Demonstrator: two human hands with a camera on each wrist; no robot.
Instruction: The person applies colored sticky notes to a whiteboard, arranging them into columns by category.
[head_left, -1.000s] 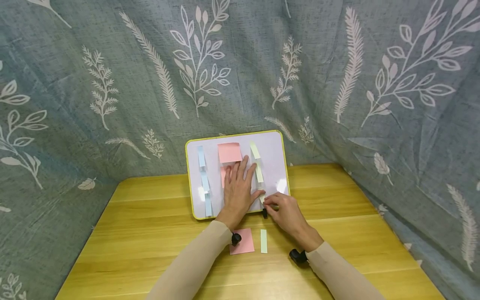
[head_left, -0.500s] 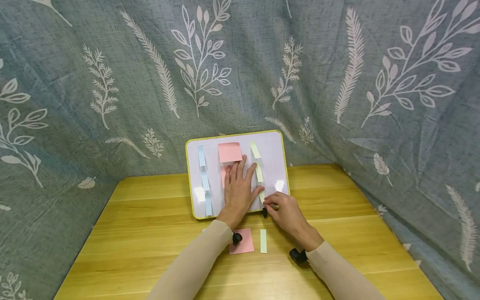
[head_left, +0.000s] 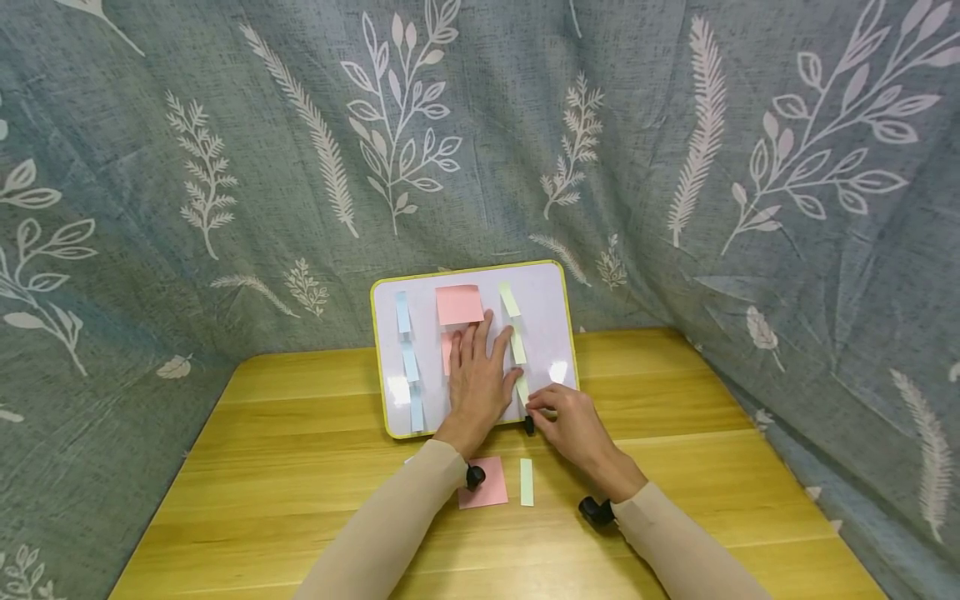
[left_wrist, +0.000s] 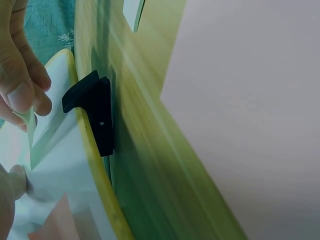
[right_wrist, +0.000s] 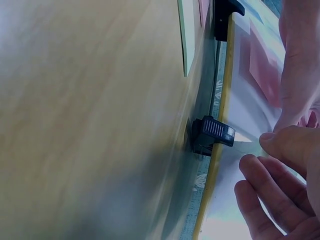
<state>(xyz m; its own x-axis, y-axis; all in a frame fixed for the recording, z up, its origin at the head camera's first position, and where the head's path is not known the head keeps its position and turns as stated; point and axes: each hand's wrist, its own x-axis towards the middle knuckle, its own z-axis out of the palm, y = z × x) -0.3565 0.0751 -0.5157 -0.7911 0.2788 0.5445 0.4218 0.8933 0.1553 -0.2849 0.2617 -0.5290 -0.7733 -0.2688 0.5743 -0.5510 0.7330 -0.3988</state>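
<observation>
A whiteboard (head_left: 547, 321) with a yellow rim leans at the back of the table. My left hand (head_left: 476, 383) lies spread on it, over the middle column of pink sticky notes (head_left: 459, 305); its thumb presses the upper end of a pale green sticky note strip (head_left: 522, 392). At the board's lower right, my right hand (head_left: 573, 421) pinches that strip's lower end between thumb and fingertips. In the left wrist view the strip (left_wrist: 32, 135) stands out from the board between both hands. Two more green strips (head_left: 519, 346) hang above it, and several blue strips (head_left: 409, 362) run down the left side.
A pink sticky note pad (head_left: 492, 487) and a green strip pad (head_left: 527, 482) lie on the wooden table (head_left: 300, 500) before the board. A black clip foot (right_wrist: 215, 131) grips the board's lower rim near my right hand. Behind hangs a patterned curtain (head_left: 480, 167).
My left thumb has slid slightly up along the green strip, so more of it shows. The right hand has stayed almost still.
</observation>
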